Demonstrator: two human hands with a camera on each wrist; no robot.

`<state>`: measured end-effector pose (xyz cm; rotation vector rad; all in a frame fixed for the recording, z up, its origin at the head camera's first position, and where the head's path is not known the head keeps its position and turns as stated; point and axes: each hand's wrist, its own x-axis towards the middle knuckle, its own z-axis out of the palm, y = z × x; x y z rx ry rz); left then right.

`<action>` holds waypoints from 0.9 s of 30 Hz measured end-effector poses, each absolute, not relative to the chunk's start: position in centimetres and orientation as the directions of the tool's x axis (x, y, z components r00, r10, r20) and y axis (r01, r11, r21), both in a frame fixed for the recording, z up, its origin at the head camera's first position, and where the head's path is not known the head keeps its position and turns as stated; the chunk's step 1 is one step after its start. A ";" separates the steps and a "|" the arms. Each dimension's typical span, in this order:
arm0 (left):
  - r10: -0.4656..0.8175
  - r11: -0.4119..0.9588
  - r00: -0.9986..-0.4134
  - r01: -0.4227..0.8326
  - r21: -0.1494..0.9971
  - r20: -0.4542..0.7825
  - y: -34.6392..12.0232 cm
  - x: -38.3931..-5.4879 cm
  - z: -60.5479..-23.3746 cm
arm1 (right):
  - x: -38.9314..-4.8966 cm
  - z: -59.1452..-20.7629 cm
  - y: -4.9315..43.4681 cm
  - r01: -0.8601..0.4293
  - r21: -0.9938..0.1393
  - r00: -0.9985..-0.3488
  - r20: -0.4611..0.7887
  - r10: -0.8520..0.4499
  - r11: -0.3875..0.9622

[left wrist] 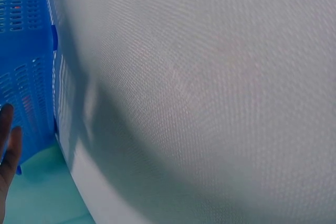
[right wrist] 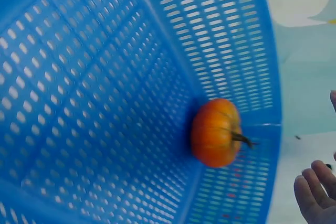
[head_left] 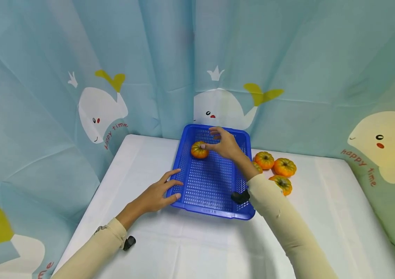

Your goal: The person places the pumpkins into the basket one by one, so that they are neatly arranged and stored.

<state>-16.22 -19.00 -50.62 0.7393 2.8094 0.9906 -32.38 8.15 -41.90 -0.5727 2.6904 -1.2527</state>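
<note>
A blue plastic basket (head_left: 207,182) with slotted walls stands on the white table. One small orange pumpkin (head_left: 199,151) sits inside it by the far left corner; the right wrist view shows the same pumpkin (right wrist: 216,132) with its dark stem, against the basket wall. My right hand (head_left: 226,146) is above the basket, fingers apart and holding nothing, its thumb overlapping the pumpkin's edge in the head view. At the near left side, my left hand (head_left: 157,195) has its fingers spread right at the basket's rim. Only a few of its fingers (left wrist: 13,148) show in the left wrist view.
Several more orange and green pumpkins (head_left: 284,167) lie on the table (head_left: 323,209), right of the basket, partly behind the right forearm. A blue-green curtain (head_left: 169,58) printed with white whales hangs behind and along the sides. Black straps (head_left: 240,197) show at the wrists.
</note>
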 end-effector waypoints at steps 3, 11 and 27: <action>0.466 0.675 -0.880 0.418 0.609 0.088 -18.9 -16.3 -50.7 | -31.3 -40.9 9.3 -0.313 -0.741 -0.918 0.077 -0.388 0.594; 0.454 0.684 -0.887 0.410 0.604 0.088 -18.8 -16.2 -51.1 | -28.5 -40.1 13.6 -0.356 -0.738 -0.905 0.120 -0.409 0.573; 0.447 0.675 -0.888 0.417 0.608 0.112 -18.7 -15.9 -51.0 | -24.4 -42.2 23.7 -0.310 -0.735 -0.941 0.145 -0.306 0.603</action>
